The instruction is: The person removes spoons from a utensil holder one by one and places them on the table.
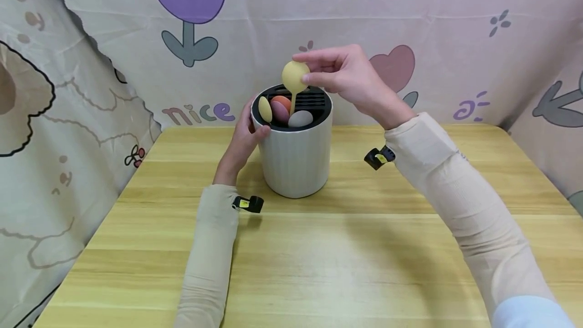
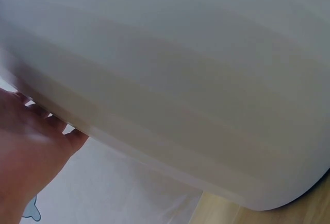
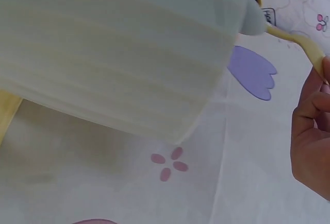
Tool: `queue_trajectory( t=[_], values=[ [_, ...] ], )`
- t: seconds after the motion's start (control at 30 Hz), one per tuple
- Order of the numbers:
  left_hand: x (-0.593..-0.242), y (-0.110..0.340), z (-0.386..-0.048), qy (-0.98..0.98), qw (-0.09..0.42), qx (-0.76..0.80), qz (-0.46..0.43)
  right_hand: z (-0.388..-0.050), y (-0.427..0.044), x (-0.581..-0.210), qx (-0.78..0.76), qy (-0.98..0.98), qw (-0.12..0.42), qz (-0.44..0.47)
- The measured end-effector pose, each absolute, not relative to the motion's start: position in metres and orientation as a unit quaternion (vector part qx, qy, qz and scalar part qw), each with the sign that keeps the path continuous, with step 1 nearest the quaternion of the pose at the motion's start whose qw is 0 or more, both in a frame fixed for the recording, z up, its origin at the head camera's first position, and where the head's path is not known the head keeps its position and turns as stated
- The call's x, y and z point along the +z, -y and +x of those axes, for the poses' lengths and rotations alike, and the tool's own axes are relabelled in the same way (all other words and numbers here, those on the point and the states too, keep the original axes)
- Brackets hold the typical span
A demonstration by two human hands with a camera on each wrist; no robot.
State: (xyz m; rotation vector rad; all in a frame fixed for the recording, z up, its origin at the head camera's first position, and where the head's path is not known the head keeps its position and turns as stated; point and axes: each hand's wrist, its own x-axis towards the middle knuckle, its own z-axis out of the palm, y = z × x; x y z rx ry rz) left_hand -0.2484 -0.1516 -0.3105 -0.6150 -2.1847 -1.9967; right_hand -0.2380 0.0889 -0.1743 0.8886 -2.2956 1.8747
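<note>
A white ribbed round container with a black slotted top stands on the table, also filling much of the left wrist view. My left hand grips its left side, thumb at the rim. Above the top, my right hand pinches the round head of a yellow spoon-like utensil between thumb and fingers; its thin stem reaches down into the container. Rounded heads show in the top: yellow, orange, mauve and grey. In the right wrist view the yellow stem passes beside the grey head.
The wooden table extends in front of and to both sides of the container. Behind it hangs a patterned cloth with flowers and lettering; more cloth hangs at the left and right. Small black wrist cameras are on both sleeves.
</note>
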Motion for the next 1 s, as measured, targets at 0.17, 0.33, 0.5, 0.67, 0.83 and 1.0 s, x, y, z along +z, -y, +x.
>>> queue_trajectory(
  t=[0.17, 0.33, 0.5, 0.67, 0.83, 1.0],
  values=[
    [-0.311, 0.154, -0.249, 0.724, 0.06, -0.658, -0.199, -0.235, -0.087, -0.16, 0.626, 0.719, 0.032, 0.3],
    [-0.311, 0.157, -0.248, 0.721, 0.062, -0.661, -0.201, -0.228, -0.085, -0.144, 0.684, 0.658, 0.02, 0.314],
    [-0.311, 0.157, -0.248, 0.721, 0.064, -0.66, -0.202, -0.222, -0.087, -0.133, 0.711, 0.616, 0.041, 0.336],
    [-0.312, 0.157, -0.248, 0.717, 0.063, -0.663, -0.203, -0.216, -0.092, -0.123, 0.666, 0.652, 0.096, 0.349],
    [-0.312, 0.157, -0.248, 0.716, 0.062, -0.665, -0.205, -0.212, -0.095, -0.118, 0.654, 0.661, 0.111, 0.352],
    [-0.313, 0.159, -0.249, 0.718, 0.062, -0.663, -0.203, -0.21, -0.098, -0.116, 0.65, 0.654, 0.139, 0.361]
  ],
)
